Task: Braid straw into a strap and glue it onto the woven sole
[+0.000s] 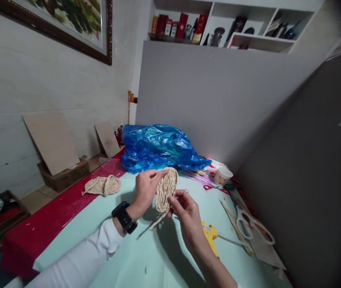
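Holding a coiled straw oval (166,189) above the bench (122,266), the left hand (146,187) grips its upper edge (a black watch (124,217) circles that wrist (133,211)), while the right hand (186,210) pinches its lower right side, near a dangling loose end (158,221). A similar straw piece (100,186) lies to the left; a yellow glue gun (210,235) lies on the right.

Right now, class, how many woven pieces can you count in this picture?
2. One woven piece is held in the left hand and right hand; the other woven piece lies on the table, left of the hands. The blue bag may hide more.
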`<state>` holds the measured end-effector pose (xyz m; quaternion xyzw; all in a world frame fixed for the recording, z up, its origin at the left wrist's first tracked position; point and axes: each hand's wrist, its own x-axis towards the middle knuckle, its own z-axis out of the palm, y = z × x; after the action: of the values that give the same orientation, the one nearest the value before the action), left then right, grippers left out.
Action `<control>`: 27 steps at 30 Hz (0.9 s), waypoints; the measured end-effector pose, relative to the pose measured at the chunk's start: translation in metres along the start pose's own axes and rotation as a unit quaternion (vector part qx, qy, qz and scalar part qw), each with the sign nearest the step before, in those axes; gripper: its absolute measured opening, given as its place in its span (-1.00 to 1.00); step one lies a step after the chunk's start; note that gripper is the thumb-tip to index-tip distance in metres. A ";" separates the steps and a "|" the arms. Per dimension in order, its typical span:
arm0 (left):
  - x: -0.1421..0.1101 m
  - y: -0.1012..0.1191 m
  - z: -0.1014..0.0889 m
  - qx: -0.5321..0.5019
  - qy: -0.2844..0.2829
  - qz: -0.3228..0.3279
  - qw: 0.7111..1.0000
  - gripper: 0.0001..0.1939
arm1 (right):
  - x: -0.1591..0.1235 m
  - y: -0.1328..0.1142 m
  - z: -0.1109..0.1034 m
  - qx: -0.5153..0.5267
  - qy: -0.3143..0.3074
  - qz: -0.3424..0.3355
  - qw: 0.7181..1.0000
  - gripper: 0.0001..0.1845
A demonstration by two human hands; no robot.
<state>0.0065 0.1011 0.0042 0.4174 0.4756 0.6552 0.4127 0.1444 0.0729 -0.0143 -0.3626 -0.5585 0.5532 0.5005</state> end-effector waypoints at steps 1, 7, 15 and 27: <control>0.000 -0.001 -0.001 0.012 0.006 0.004 1.000 -0.60 | 0.000 0.000 -0.001 0.004 0.002 0.002 1.000 -0.63; 0.004 0.001 -0.006 -0.004 -0.029 -0.006 1.000 -0.59 | 0.004 -0.001 -0.005 0.011 0.009 -0.001 1.000 -0.64; -0.011 0.018 -0.003 -0.105 -0.201 -0.071 0.971 -0.79 | -0.007 0.003 -0.007 -0.046 -0.044 0.008 0.998 -0.65; -0.026 0.033 -0.012 -0.029 -0.254 -0.111 0.960 -0.80 | -0.013 -0.064 -0.072 -0.376 -0.020 -0.143 0.915 -0.76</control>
<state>-0.0010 0.0663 0.0293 0.5023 0.3792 0.4910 0.6023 0.2260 0.0710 0.0385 -0.4291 -0.7812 0.2315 0.3898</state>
